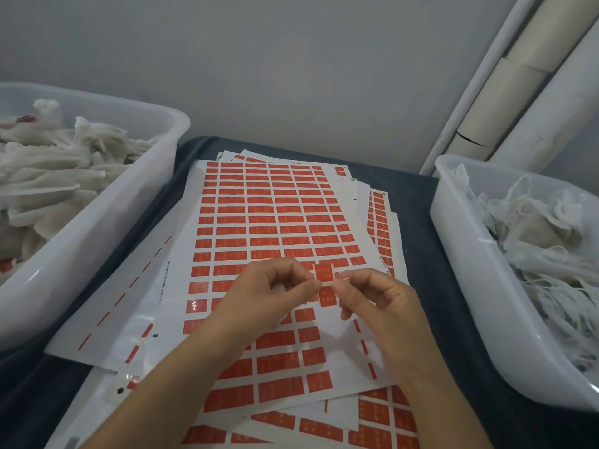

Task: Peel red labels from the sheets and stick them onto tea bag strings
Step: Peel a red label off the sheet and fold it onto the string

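Both hands are pinched up together over the top sheet [275, 222]: left hand [272, 294] and right hand [372, 299] fingertip to fingertip on a red label [325, 272], its long axis standing upright between them. String's too thin to make out.

Head view (worn): looks forward-down, close over sheets [275, 222].

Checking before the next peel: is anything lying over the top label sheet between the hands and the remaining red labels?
Nothing visible does. The top label sheet lies uncovered beneath the left hand and right hand, which together pinch one peeled red label above it.
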Demonstrator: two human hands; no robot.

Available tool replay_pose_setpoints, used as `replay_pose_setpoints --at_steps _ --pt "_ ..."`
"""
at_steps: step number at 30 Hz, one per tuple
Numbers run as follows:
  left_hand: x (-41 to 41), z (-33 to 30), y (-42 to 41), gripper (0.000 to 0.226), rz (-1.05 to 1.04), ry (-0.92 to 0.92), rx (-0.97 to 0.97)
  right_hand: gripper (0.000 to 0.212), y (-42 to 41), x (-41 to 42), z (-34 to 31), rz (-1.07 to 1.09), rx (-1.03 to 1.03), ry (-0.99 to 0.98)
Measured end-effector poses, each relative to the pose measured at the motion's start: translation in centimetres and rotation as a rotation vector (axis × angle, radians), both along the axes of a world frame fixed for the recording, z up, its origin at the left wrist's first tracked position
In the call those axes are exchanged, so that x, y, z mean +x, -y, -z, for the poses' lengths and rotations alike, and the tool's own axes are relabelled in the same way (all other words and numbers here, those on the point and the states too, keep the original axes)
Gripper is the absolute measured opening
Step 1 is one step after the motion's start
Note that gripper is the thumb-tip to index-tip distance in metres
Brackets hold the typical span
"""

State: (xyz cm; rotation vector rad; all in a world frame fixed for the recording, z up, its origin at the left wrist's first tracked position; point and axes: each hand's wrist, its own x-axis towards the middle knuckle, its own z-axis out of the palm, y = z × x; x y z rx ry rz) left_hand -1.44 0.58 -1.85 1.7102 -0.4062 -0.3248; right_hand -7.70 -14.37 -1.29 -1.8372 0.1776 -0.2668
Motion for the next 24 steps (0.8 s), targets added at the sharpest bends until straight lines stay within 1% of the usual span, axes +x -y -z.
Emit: replay_pose_setpoints --at_steps 4,6,7,9,10,11,13,14,15,20,24 --pt "-0.2 -0.4 0.0 0.017 0.038 0.037 -0.031 0.022 0.1 0.0 0.1 0.033 -0.004 0.002" --pt "-0.4 -0.6 0.2 0.01 -0.011 0.114 -0.005 0.023 0.3 0.0 0.1 0.057 0.023 -0.001" --pt "-0.4 -0.7 0.3 0.01 -0.047 0.167 0.017 0.024 0.3 0.0 0.2 0.066 0.038 -0.003" --pt "-0.5 -0.6 0.5 0.026 -0.118 0.278 0.049 0.025 0.5 -0.1 0.2 0.08 0.061 -0.019" --pt "-0.5 -0.6 0.5 0.032 -0.145 0.339 0.06 0.025 0.5 -0.1 0.3 0.079 0.063 -0.029" --pt "-0.5 -0.6 0.5 0.032 -0.163 0.442 0.078 0.025 0.4 0.0 0.3 0.07 0.059 -0.039" --pt "-0.6 -0.3 0.3 0.025 -0.173 0.725 0.166 0.024 0.2 0.0 0.3 0.054 0.035 -0.048" --pt "-0.7 0.0 0.3 0.026 -0.161 0.834 0.204 0.022 0.2 0.0 0.3 0.053 0.023 -0.048" --pt "-0.8 0.4 0.3 0.028 -0.141 0.896 0.223 0.021 0.2 0.0 0.2 0.052 0.008 -0.044" --pt "-0.6 0.9 0.4 0.031 -0.148 0.926 0.203 0.018 0.3 0.0 0.0 0.034 -0.096 -0.01" --pt "-0.6 1.5 0.3 0.032 -0.135 1.014 0.29 0.015 0.5 0.0 0.2 0.042 -0.143 0.017"
